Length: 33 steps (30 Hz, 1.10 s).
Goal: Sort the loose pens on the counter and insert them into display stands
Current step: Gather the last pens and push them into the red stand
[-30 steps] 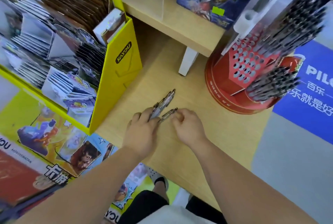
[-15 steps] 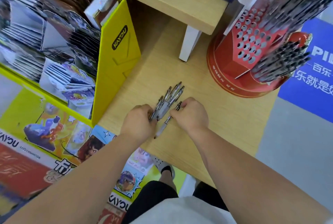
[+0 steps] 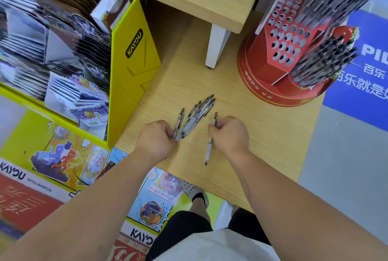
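Through the head camera we see our left hand [image 3: 156, 141] clenched round the near ends of a fanned bunch of pens [image 3: 196, 117] on the counter [image 3: 268, 135], near-left of the red display stand [image 3: 270, 69]. Closer to that stand, our right hand [image 3: 230, 135] pinches a single pen [image 3: 210, 147].

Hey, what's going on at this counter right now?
A person is sorting loose pens on the wooden counter. The left hand grips a fanned bunch of pens at their lower ends, while the right hand pinches a single pen held apart from the bunch. The red display stand at the back right has many empty holes, and no pen is going into it yet.
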Tool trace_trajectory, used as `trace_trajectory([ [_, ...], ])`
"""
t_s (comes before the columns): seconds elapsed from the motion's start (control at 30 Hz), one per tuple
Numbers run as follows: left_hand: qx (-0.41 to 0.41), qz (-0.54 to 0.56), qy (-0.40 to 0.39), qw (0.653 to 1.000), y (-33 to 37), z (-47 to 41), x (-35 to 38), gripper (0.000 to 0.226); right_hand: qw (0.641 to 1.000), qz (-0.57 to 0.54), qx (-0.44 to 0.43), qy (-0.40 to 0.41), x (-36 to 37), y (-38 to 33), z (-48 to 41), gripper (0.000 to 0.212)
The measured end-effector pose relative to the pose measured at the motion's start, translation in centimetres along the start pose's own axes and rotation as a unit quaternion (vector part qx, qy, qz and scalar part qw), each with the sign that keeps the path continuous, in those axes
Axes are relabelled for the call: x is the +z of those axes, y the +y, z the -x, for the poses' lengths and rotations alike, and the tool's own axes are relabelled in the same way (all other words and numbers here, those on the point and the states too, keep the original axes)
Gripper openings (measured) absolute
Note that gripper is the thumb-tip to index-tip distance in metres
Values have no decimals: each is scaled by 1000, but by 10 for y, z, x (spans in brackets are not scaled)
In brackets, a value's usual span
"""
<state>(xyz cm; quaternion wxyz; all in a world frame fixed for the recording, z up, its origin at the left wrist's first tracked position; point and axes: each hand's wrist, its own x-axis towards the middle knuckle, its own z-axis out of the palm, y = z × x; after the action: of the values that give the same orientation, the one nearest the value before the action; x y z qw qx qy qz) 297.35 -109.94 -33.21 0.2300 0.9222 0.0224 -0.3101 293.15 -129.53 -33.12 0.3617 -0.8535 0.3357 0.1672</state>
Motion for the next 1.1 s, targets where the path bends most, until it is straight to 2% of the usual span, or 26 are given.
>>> trace_trajectory([
  [0.1, 13, 2, -9, 1000, 0, 2, 0, 19, 997, -66, 0, 28, -2, -4, -8, 23],
  [0.23, 4, 29, -22, 999, -1, 0, -3, 12, 991, -129, 18, 28, 5, -14, -27, 20],
  [0.33, -4, 68, 7, 998, -6, -2, -10, 17, 991, -128, 17, 25, 10, -15, -31, 20],
  [0.5, -24, 156, 52, 986, 8, -18, -16, 7, 987, -157, 25, 36, 15, -8, -27, 18],
  [0.6, -6, 132, 40, 990, 30, -34, -11, 16, 981, -189, 38, 35, 18, -9, -27, 15],
  [0.7, 23, 47, 30, 998, 50, -38, -4, 31, 973, -223, 55, 26, 22, -10, -29, 10],
  [0.77, 41, -2, 16, 999, 56, -35, 3, 32, 972, -228, 59, 21, 24, -8, -29, 10],
  [0.87, 52, -2, -13, 999, 57, -29, 9, 19, 970, -235, 59, 15, 25, -7, -29, 8],
  [1.1, 34, 19, -20, 999, 60, -22, 10, 35, 962, -267, 50, -25, 26, -8, -27, 7],
])
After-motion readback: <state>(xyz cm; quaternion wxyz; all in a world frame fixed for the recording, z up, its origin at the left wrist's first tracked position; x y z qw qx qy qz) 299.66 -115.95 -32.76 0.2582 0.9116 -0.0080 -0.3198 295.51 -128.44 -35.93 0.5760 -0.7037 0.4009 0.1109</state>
